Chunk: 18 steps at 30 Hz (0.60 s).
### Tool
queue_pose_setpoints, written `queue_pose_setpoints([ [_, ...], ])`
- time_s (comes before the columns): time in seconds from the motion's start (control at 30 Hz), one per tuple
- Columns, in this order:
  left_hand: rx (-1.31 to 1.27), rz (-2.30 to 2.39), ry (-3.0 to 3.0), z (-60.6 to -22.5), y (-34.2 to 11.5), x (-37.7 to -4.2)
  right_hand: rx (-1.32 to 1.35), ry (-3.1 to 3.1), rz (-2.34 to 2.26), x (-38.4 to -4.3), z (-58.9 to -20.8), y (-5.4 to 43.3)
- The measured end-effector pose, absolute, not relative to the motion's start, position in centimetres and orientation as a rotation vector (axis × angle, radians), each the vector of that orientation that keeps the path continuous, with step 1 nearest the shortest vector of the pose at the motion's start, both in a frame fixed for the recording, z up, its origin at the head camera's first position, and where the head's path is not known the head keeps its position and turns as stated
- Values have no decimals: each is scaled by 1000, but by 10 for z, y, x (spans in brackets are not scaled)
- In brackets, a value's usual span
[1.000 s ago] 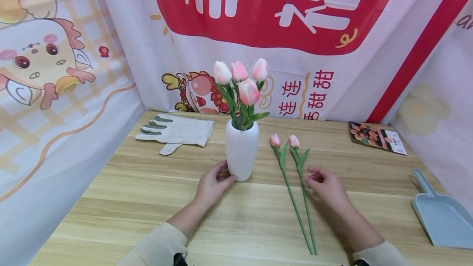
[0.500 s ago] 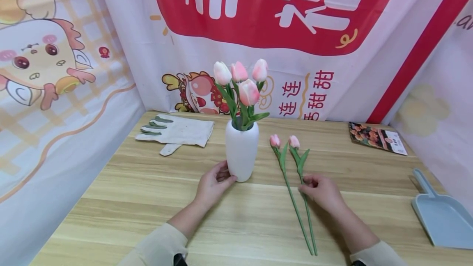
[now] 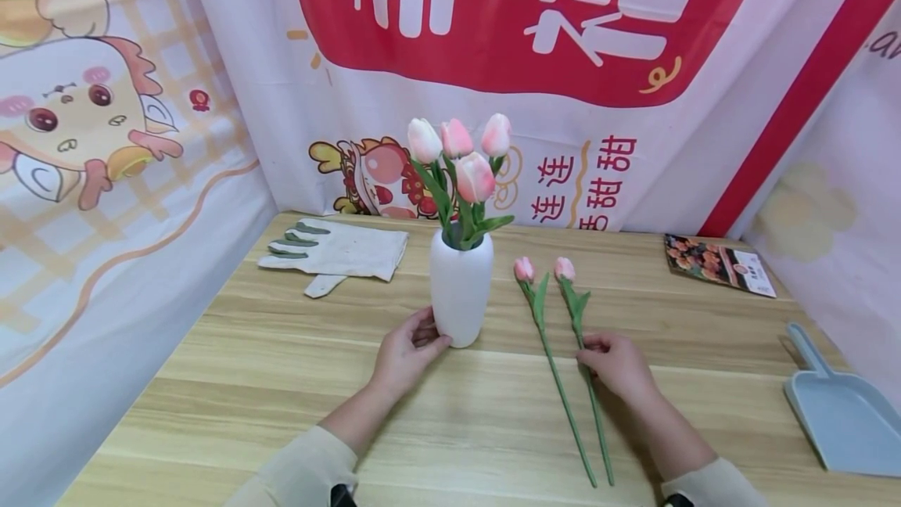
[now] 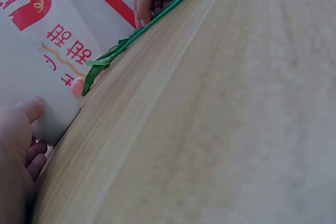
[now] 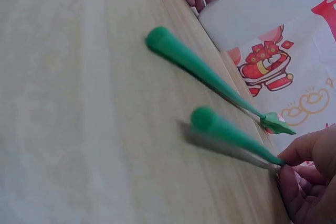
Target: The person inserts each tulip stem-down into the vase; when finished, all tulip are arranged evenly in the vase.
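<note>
A white vase [image 3: 461, 288] stands upright with several pink-and-white artificial tulips [image 3: 475, 177] in it. My left hand [image 3: 404, 352] holds the vase low at its base, thumb in front and fingers curled behind. To the right, my right hand [image 3: 619, 366] pinches the green stem of a pink tulip [image 3: 565, 269] partway down. In the right wrist view, the cut end of this held stem [image 5: 226, 132] casts a shadow on the wood just beside it. Another pink tulip [image 3: 555, 366] lies on the table between the vase and the held one.
A white work glove [image 3: 352, 247] with green-edged fingers lies at the back left. At the back right is a printed flower packet [image 3: 719, 263]. A light blue dustpan [image 3: 845, 417] sits at the right edge. Printed cloth hangs behind the wooden table [image 3: 281, 382].
My right hand came down onto the right tulip's stem, took hold of it and shifted it slightly right, away from the other tulip. My left hand and the vase have stayed put.
</note>
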<state>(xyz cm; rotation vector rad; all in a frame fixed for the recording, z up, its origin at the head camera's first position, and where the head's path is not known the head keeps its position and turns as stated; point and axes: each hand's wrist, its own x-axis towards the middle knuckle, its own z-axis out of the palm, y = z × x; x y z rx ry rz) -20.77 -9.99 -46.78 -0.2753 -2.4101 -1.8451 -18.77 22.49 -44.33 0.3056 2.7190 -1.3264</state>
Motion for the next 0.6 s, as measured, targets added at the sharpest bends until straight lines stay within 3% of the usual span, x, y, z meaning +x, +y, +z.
queue_pose_setpoints([
  [0.6,-271,-1848,-2408,-468,-99,-208,558,2073,-2223,-195,-430,250],
])
